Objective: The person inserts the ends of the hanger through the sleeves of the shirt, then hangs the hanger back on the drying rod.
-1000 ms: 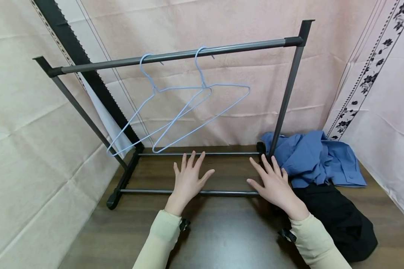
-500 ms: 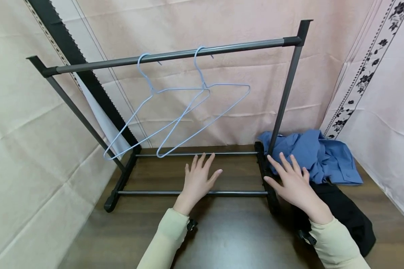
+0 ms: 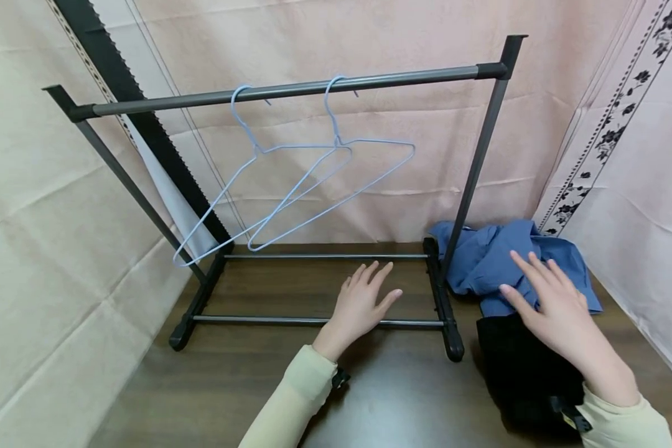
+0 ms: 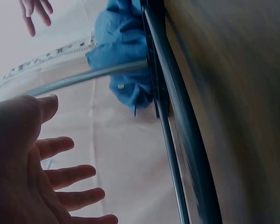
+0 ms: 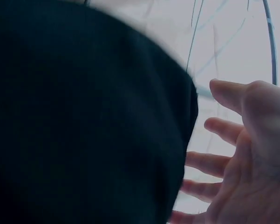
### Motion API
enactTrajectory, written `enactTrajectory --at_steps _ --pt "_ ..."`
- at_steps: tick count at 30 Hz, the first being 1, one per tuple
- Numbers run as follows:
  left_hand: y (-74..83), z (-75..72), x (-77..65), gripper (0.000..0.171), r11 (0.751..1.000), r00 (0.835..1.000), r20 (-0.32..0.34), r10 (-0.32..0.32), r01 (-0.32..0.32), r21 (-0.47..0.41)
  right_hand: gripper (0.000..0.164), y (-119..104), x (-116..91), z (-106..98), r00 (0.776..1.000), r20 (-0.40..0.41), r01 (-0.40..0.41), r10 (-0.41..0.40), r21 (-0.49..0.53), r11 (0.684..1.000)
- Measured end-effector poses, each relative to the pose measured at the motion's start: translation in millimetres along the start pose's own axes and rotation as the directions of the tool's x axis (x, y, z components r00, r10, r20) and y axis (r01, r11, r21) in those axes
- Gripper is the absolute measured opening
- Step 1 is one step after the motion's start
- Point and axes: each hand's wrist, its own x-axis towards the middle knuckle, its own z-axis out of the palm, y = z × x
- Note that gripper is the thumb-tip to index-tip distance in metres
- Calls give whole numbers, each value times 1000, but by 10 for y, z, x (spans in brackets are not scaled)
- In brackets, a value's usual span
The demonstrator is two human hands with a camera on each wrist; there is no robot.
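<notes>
My left hand [image 3: 361, 303], fingers spread and holding nothing, overlaps the lower front bar of a black garment rack [image 3: 291, 91] in the head view. Further right, my right hand [image 3: 562, 311] is over the clothes beside the rack, its fingers spread and no thing in its grasp. Beneath and beyond it lies a crumpled blue shirt [image 3: 481, 261]. A folded black garment [image 3: 521, 367] sits nearer to me, filling much of the right wrist view as a dark cloth [image 5: 84, 116]. Two light-blue wire hangers hang from the top rail, a left hanger [image 3: 224, 190] and a right hanger [image 3: 381, 142].
The rack's feet, such as the right foot [image 3: 452, 339], stand on a brown wooden tabletop [image 3: 213, 398]. Pale cloth [image 3: 392, 186] hangs behind the rack, with more cloth along both sides. A black band [image 3: 162, 137] runs down the back-left corner.
Both hands have moved right. The right hand has gone from beside the rack's right post to over the clothes; the left hand has shifted along the lower bar. The right hanger sways slightly.
</notes>
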Motion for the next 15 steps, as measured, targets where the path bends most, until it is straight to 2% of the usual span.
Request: enactTrajectory --at_steps 5,9,12,15 --pt "128 28 58 63 998 998 12 69 -69 -15 63 320 -105 -161 999 -32 -35 36 5 999" --pt "258 82 55 61 993 993 34 114 -113 -40 63 597 -240 -249 995 0 -99 99 -22 995" --pt "345 147 25 59 986 988 59 143 -137 -94 66 780 -373 -306 977 66 -200 202 -41 979" --pt "398 234 -20 58 978 982 95 163 -148 -150 67 940 -529 -321 955 117 -274 274 -11 962"
